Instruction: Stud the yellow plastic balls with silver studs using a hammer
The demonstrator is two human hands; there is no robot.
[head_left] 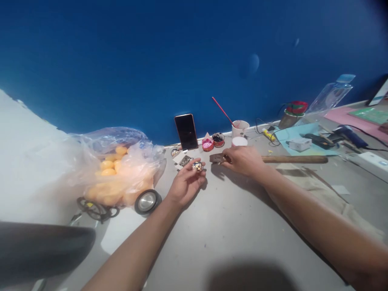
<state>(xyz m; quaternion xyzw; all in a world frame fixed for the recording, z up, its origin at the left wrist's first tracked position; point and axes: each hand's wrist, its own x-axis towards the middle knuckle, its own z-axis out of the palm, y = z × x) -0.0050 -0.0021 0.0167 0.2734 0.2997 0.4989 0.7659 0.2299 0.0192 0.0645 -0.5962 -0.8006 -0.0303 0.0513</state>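
Note:
My left hand [186, 184] is turned palm up, its fingers curled round a small, shiny, gold-and-dark ornament [197, 166]. Just behind it, a patch of small silvery pieces [185, 161] lies on white paper. My right hand [244, 161] reaches over a hammer with a dark, rusty head [216, 158] and a long wooden handle [298, 159]. Its fingers are closed at the head, where it meets the handle. The palm side of that hand is hidden. Both hands are low over the grey table [224, 226].
A phone [186, 131] leans against the blue wall. Beside it are a pink-filled red cup [207, 144], a dark-filled one [218, 140], and a white cup [240, 128] with a red stick. A plastic bag of orange balls [118, 173] stands left; cloth [315, 190] and a clear bottle [330, 95] are right.

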